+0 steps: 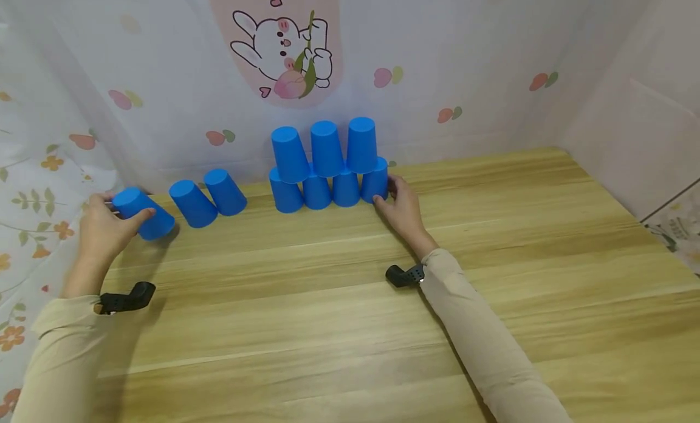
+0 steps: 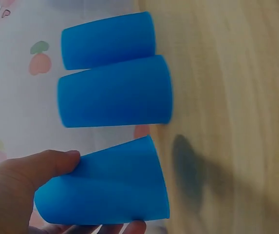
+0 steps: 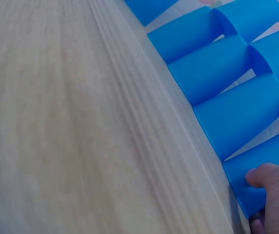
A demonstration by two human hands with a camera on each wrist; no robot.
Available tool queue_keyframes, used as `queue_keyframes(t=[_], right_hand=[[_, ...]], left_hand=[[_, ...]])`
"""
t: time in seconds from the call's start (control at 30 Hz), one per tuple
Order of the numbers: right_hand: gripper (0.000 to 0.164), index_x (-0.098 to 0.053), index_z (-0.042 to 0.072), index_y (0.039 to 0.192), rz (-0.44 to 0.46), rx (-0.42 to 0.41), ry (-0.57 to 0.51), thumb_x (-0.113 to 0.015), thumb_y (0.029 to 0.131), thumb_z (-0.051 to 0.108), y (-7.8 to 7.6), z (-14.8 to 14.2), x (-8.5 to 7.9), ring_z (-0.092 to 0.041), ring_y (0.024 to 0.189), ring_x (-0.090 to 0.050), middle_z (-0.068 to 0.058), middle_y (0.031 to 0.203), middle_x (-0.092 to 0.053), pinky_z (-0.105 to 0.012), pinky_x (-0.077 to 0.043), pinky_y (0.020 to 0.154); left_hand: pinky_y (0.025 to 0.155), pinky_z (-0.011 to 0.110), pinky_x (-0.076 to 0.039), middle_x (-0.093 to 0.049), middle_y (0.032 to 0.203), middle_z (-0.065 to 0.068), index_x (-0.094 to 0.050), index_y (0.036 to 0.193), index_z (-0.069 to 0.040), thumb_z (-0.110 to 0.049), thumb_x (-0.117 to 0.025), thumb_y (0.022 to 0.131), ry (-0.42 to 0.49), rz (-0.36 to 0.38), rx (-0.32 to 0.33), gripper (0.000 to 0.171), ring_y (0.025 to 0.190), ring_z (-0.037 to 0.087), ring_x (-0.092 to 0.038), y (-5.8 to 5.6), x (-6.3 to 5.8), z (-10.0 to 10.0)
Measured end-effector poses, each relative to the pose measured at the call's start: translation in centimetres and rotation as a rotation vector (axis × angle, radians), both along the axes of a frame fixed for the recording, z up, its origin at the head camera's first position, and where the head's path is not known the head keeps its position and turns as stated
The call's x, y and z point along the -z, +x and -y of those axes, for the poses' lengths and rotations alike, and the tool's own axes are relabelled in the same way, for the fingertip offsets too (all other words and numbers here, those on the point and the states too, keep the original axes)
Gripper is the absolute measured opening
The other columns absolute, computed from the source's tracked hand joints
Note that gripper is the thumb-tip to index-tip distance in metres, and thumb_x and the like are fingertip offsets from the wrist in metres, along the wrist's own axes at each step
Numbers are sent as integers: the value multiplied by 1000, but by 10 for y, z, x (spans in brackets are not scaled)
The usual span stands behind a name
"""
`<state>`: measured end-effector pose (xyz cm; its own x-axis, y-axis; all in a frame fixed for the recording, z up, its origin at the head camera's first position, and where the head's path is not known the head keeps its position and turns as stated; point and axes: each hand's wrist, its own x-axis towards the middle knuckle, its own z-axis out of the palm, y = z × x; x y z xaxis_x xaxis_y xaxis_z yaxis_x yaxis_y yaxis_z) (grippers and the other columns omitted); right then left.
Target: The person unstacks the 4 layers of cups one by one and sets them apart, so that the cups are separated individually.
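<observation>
Well, nearest me, beige sleeves (image 1: 481,332) cross the smooth, streaky wood-grain tabletop (image 1: 328,301). At ten o'clock the left hand (image 1: 104,231) grasps an inverted blue cup (image 2: 107,183) round its tapering wall, slightly tilted, its rim apart from the shadow (image 2: 187,168) on the wood; I'd squeeze lightly, since thin-looking plastic may flex, and level the rim before any contact. Two loose cups (image 1: 194,205), also inverted, stand close together at eleven. Just past twelve, the right hand (image 1: 403,210) pinches the end cup (image 1: 374,183) of the four-cup bottom row (image 1: 316,192); I'd steady it without pushing, because the three upper cups (image 1: 327,149) could slip. Farthest hangs a creased white cloth (image 1: 415,40) printed with a rabbit (image 1: 270,40).
</observation>
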<state>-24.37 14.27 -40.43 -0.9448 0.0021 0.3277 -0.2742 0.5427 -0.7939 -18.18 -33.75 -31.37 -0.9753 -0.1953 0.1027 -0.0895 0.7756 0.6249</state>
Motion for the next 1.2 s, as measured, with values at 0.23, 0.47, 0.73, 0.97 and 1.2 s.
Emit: queue_keyframes(t=[0.23,0.47,0.73,0.97,1.2], right_hand=[[51,-43,-8,130,-11,4,2,-64,87,9,1,1,-1,-33,117,-50,-24,127,-50,-39,-41,98],[51,-42,-7,131,2,2,-2,-64,87,9,1,1,-1,-32,117,-50,-24,127,-51,-39,-41,98],[52,-42,-7,131,8,6,1,-63,87,10,0,-1,-2,-32,117,-50,-23,127,-50,-39,-41,97],[51,-43,-7,131,19,12,-2,-64,87,10,2,-1,3,-32,116,-51,-23,128,-50,-39,-42,97],[51,-43,-8,131,-1,-4,-7,-63,87,9,1,-1,1,-32,116,-51,-23,128,-50,-39,-41,97]], left_hand=[[83,64,-38,-37,121,44,-18,136,15,-31,-58,89,-37,-30,-7,77,107,56,-42,-4,17,-3],[86,65,-37,-37,125,43,-20,136,12,-30,-59,89,-31,-63,-16,75,110,57,-41,-6,25,-8],[85,64,-37,-36,124,43,-18,137,12,-34,-58,89,-24,-45,-5,77,110,56,-41,-9,25,-14],[85,65,-37,-35,125,43,-17,137,13,-34,-60,89,-9,-42,25,80,110,56,-39,-12,29,-17],[90,66,-31,-28,136,38,-13,144,6,-40,-58,88,-2,-91,29,85,119,55,-32,-13,25,-17]])
